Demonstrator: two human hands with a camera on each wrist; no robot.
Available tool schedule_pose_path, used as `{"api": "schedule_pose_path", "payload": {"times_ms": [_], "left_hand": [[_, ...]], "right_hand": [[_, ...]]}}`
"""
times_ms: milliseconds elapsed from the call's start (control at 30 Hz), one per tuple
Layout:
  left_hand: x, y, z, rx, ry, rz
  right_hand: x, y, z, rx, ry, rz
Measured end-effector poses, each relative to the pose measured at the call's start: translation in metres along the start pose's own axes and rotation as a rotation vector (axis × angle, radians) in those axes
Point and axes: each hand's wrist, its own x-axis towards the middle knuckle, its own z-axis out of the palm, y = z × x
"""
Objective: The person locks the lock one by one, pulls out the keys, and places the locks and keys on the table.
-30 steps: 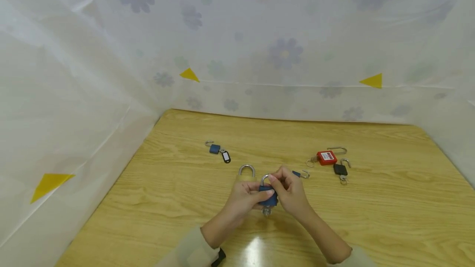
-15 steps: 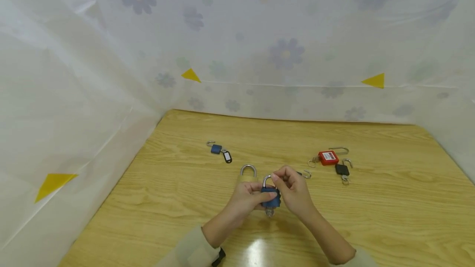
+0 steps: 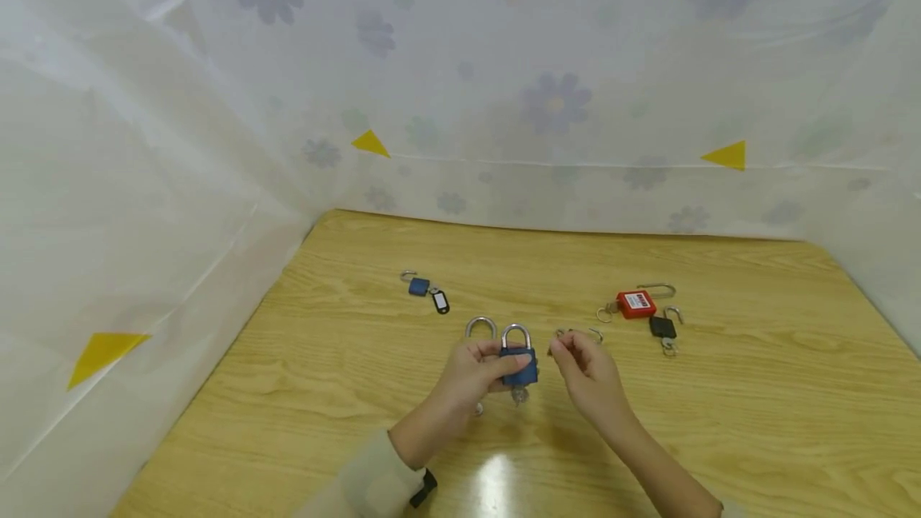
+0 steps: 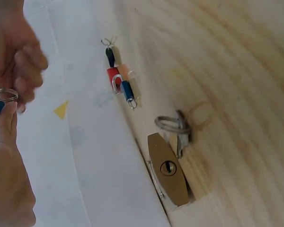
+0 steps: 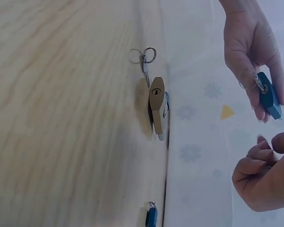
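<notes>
My left hand (image 3: 471,378) grips a blue padlock (image 3: 520,368) with the thumb across its front. Both legs of the padlock's shackle meet the body, and a key with a ring hangs from its underside. To the right, apart from the lock, my right hand (image 3: 593,378) has loosely curled fingers; in the right wrist view nothing shows between them. Behind the left hand stands a brass padlock (image 4: 166,170), only its shackle showing in the head view. Loose keys on a ring (image 4: 179,130) lie beside it. Another small padlock's shackle (image 3: 596,335) shows behind the right hand.
A blue padlock with a black tag (image 3: 420,287) lies at the back left, its shackle swung out. At the right lie a red padlock (image 3: 636,304) and a black padlock (image 3: 663,328), both with open shackles. White flowered sheeting (image 3: 460,102) encloses the wooden table (image 3: 345,326).
My right hand has let go of the blue padlock's shackle and moved to the right. The left hand keeps its hold, with the lock raised slightly and the full shackle now visible.
</notes>
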Motion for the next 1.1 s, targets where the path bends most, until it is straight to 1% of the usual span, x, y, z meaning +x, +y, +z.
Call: {"api": "schedule_pose_path", "payload": {"times_ms": [33,100,167,200,267,300,333,400,433,533,633,800,900,1000,1100], "left_hand": [[0.001,0.001,-0.001,-0.010,0.006,0.002],[0.002,0.004,-0.001,-0.032,0.009,0.012],[0.003,0.005,-0.002,-0.054,0.010,0.013],[0.003,0.005,-0.002,-0.063,0.009,0.013],[0.004,0.005,-0.001,-0.077,0.009,0.013],[0.005,0.005,-0.001,-0.078,0.012,0.011],[0.005,0.005,-0.001,-0.080,0.011,0.009],[0.006,0.005,-0.001,-0.081,0.007,0.010],[0.006,0.005,-0.001,-0.082,0.003,0.011],[0.006,0.005,0.001,-0.087,-0.010,0.013],[0.006,0.006,0.002,-0.095,-0.016,0.012],[0.005,0.005,0.003,-0.108,-0.014,-0.009],[0.005,0.005,0.004,-0.114,-0.011,-0.011],[0.005,0.005,0.005,-0.122,-0.004,-0.008],[0.005,0.006,0.006,-0.128,0.001,-0.009]], "right_hand": [[-0.003,0.001,-0.001,-0.006,-0.026,0.028],[-0.009,0.004,-0.001,0.004,-0.120,0.046],[-0.016,0.008,0.000,0.059,-0.217,0.035],[-0.020,0.009,0.002,0.094,-0.252,0.009],[-0.025,0.010,0.006,0.152,-0.276,-0.015],[-0.028,0.010,0.009,0.169,-0.265,-0.025],[-0.029,0.009,0.011,0.177,-0.236,-0.015],[-0.032,0.007,0.016,0.170,-0.165,0.016],[-0.033,0.005,0.018,0.162,-0.130,0.047],[-0.033,0.002,0.022,0.146,-0.061,0.089],[-0.033,0.002,0.023,0.154,-0.057,0.068],[-0.034,0.006,0.022,0.176,-0.088,-0.037],[-0.035,0.006,0.022,0.189,-0.083,-0.068],[-0.036,0.006,0.022,0.201,-0.077,-0.047],[-0.035,0.005,0.021,0.203,-0.075,-0.005]]}}
